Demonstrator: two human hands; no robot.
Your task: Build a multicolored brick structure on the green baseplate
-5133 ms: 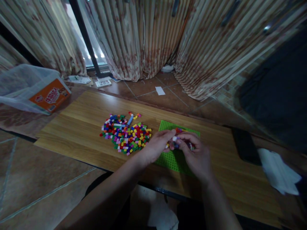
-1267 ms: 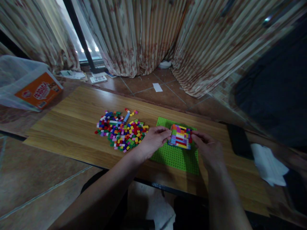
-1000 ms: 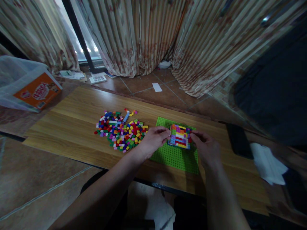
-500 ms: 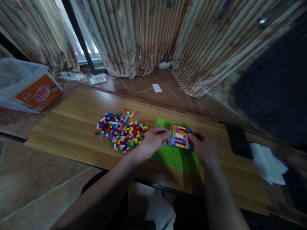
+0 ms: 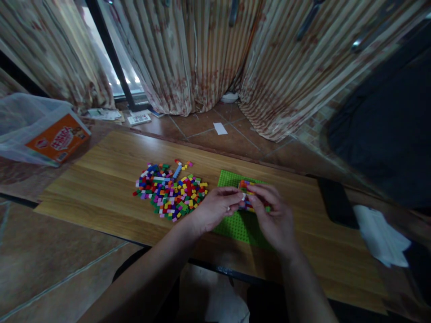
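Over the green baseplate, my left hand pinches a small white brick between thumb and forefinger. Another pale bit shows lower among its fingers, too small to name. My right hand is closed too, its thumb and fingertips meeting the white brick from the right. Beneath both hands lies a multicoloured block of toy bricks on the baseplate, mostly covered by the right hand. To the left of my hands spreads a pile of loose coloured bricks.
The wooden table carries all of this. A clear plastic box with an orange label stands at the far left. A black phone-like slab and white tissue lie to the right. Curtains hang behind.
My right hand has left the right side of the brick block and moved left to meet my left hand at the white brick. It now covers most of the block.
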